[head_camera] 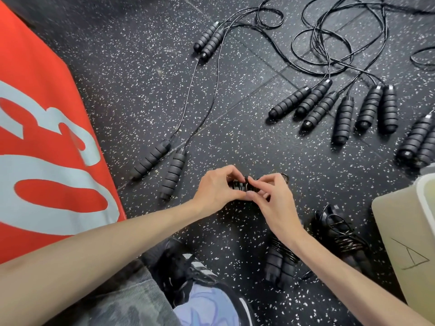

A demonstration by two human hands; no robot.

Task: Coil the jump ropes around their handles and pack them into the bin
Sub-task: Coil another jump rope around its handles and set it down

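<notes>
My left hand (216, 187) grips a black jump rope bundle (237, 184) by its handles, low over the speckled floor. My right hand (270, 194) pinches the rope's cord at the bundle, and a small loop of cord (284, 177) sticks out past its fingers. Two coiled ropes lie below my right forearm: one (281, 262) partly under the wrist, another (341, 236) to its right. The pale bin (409, 231) stands at the right edge. Uncoiled ropes lie ahead: one pair of handles (162, 164) left of my hands, another (209, 40) farther off.
Several more black foam handles (339, 109) fan out at the upper right, their cords tangled in loops (329, 38) behind them. A large red and white panel (47, 142) fills the left side. My knee and a black shoe (188, 274) are at the bottom.
</notes>
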